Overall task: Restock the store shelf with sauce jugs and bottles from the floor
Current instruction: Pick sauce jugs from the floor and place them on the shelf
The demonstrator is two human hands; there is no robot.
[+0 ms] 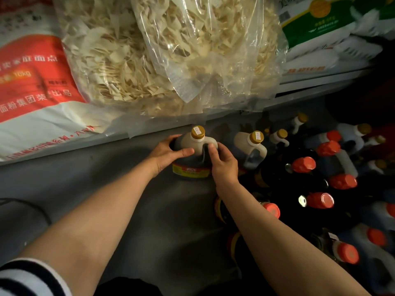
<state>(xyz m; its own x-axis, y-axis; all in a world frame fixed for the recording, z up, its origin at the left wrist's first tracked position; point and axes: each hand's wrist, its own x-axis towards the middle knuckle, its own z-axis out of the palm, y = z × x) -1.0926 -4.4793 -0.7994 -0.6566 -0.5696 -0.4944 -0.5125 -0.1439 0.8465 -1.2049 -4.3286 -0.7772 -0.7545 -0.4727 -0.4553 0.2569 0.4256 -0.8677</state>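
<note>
A dark sauce jug (193,167) with a gold cap and a red-and-yellow label stands upright on the grey bottom shelf (106,189). My left hand (165,153) grips its left shoulder, thumb across the front. My right hand (223,161) holds its right side at the handle, fingers on top. A second gold-capped jug (251,149) stands just to the right. Further right are several bottles with red caps (303,164) and more gold-capped jugs (279,136).
Above, an upper shelf edge (64,144) carries a red-and-white flour sack (36,86), clear bags of dried pale strips (162,52) that overhang the jug, and green-and-white sacks (316,24). Bare grey shelf surface lies left of the held jug.
</note>
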